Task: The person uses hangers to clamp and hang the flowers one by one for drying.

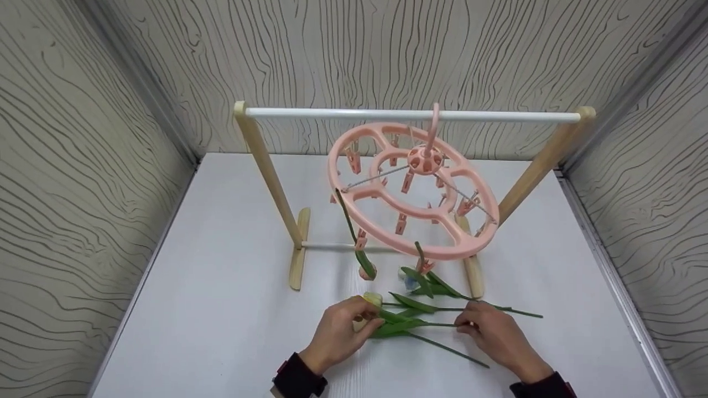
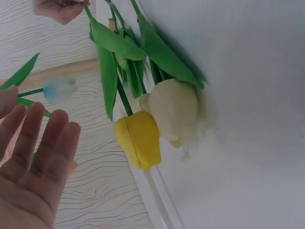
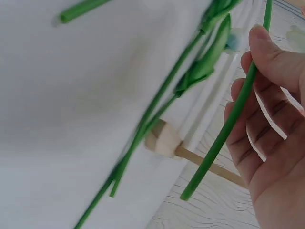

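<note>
My right hand [image 1: 489,331] pinches the green stem [image 3: 221,136] of a tulip between thumb and fingers, near the stem's cut end. That stem leads to a yellow tulip bloom [image 2: 138,140], lifted beside a white tulip [image 2: 174,107] in the left wrist view. My left hand [image 1: 345,331] is by the blooms and leaves, its fingers loosely bent and palm free of any object in the left wrist view. Other tulips [image 1: 442,345] lie on the white table, stems pointing right. Part of the blooms is hidden behind my left hand in the head view.
A pink round clip hanger [image 1: 431,251] hangs tilted from the white bar [image 1: 343,113] of a wooden stand [image 1: 268,177]. A pinkish tulip [image 1: 366,272] and a blue-white tulip [image 1: 409,279] hang upside down at its front clips. Patterned walls [image 1: 310,66] enclose the table.
</note>
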A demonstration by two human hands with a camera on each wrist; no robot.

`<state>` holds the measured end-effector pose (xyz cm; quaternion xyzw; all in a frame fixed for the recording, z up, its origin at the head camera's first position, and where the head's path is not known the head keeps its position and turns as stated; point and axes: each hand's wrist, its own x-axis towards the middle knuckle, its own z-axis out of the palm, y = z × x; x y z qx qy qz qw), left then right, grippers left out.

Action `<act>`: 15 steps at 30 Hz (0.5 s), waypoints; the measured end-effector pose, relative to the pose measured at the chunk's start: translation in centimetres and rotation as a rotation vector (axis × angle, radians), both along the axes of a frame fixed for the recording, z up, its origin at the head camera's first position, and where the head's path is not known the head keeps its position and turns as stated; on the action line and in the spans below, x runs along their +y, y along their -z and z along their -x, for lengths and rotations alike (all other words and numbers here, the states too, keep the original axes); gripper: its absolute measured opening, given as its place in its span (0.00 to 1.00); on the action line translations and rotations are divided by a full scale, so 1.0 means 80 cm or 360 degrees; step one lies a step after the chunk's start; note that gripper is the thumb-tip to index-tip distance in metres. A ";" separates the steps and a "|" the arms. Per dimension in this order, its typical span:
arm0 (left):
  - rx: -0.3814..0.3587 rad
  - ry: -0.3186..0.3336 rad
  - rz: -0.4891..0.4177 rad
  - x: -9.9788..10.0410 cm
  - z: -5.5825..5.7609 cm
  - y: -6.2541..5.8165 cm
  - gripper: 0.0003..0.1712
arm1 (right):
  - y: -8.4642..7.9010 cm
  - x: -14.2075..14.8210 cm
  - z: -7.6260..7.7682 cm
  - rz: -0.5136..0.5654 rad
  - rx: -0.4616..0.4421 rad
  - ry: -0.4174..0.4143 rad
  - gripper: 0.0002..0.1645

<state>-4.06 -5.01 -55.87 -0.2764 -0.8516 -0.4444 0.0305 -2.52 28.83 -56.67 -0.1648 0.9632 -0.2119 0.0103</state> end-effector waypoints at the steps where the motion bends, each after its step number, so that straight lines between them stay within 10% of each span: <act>1: 0.0023 0.0013 -0.0002 0.002 0.000 -0.002 0.07 | -0.003 -0.001 -0.002 0.0016 0.0043 -0.0020 0.08; 15: 0.0453 0.0104 0.0305 0.036 -0.011 -0.037 0.10 | -0.032 -0.046 -0.018 0.0205 0.0434 -0.0251 0.18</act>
